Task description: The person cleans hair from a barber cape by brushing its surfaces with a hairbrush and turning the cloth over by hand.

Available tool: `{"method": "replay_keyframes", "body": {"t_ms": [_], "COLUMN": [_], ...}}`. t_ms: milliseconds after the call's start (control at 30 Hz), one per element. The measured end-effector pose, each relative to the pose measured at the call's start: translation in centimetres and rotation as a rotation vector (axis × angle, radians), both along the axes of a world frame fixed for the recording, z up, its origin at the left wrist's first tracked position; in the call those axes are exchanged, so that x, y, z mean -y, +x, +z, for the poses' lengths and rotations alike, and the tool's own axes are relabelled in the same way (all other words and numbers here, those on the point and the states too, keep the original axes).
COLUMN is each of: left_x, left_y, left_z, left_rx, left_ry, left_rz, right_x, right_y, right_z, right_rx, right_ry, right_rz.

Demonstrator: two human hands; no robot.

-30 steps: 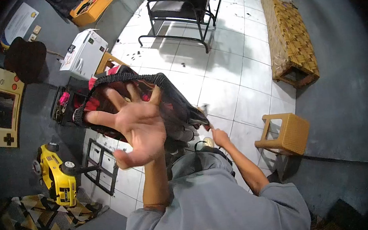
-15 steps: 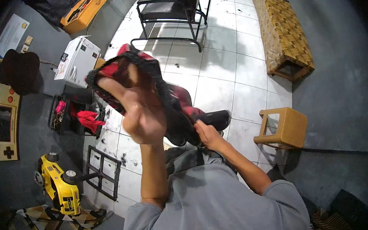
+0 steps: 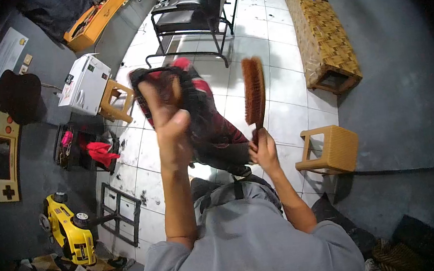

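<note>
My left hand (image 3: pixel 172 131) is raised at centre left, blurred, with at least two fingers stretched apart inside the black gathered rim of a red and black cloth (image 3: pixel 206 97). The cloth hangs down toward my lap, and some fingers are hidden by it. My right hand (image 3: pixel 265 152) is closed around the dark handle of a brush (image 3: pixel 254 91) with reddish-brown bristles. That brush stands upright, bristles facing left, to the right of the cloth.
Beyond the cloth stands a black chair (image 3: pixel 194 19) on white tiles. A tan stool (image 3: pixel 339 149) and a long woven box (image 3: pixel 324 38) are at right. At left are a white mini fridge (image 3: pixel 88 85), another stool (image 3: pixel 116 100), a black frame (image 3: pixel 120 213) and a yellow toy car (image 3: pixel 70 228).
The brush has come up into clear view in my right hand, which moved right. The cloth swung and now hangs lower, while my left hand stays at its rim. The view has shifted slightly.
</note>
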State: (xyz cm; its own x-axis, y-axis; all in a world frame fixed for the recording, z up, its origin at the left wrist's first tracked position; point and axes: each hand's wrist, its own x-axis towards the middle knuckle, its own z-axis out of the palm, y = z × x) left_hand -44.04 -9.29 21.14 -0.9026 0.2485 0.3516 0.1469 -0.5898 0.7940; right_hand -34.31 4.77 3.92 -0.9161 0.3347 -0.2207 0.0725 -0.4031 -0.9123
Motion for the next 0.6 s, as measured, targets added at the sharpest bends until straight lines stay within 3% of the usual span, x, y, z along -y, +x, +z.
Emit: {"method": "replay_keyframes", "body": {"t_ms": [67,133,200,233,267,333,433,500,567,600], "left_x": [-0.7,-1.8,-1.6,-1.4,-1.3,-0.8,0.7,1.1,1.1,0.7], "left_y": [0.4,0.7,0.8,0.8,1.0,0.7,-0.4,-0.8,-1.1,-0.9], "left_z": [-0.8,-0.8,-0.3,0.1,1.0,2.5,3.1,3.2,2.8,2.8], "left_rx": [-0.048,-0.157,-0.101,-0.073,-0.033,-0.103,-0.111,-0.073,0.009,-0.024], "left_ry": [-0.103,-0.157,-0.121,-0.104,-0.020,0.092,0.163,0.050,-0.150,-0.193], "left_rz": [-0.091,-0.144,-0.108,-0.089,-0.076,-0.004,0.018,0.081,0.181,0.127], "right_x": [1.7,4.5,4.6,4.0,3.0,1.3,-3.9,-6.1,-8.7,-9.2], "right_y": [-0.5,-2.6,-3.3,-2.8,-2.5,-0.4,5.5,6.8,6.2,4.9], "right_z": [1.9,-0.8,-3.4,-4.8,-6.3,-14.0,-26.1,-22.4,-23.9,-21.3], "right_rx": [-0.253,-0.427,-0.442,-0.336,0.007,0.202,0.631,0.831,0.730,0.669], "right_ry": [0.106,0.397,0.605,0.659,0.829,1.199,1.240,1.191,1.333,1.268], "right_rz": [0.029,-0.073,0.025,0.114,0.376,0.656,1.015,1.050,0.984,0.848]}}
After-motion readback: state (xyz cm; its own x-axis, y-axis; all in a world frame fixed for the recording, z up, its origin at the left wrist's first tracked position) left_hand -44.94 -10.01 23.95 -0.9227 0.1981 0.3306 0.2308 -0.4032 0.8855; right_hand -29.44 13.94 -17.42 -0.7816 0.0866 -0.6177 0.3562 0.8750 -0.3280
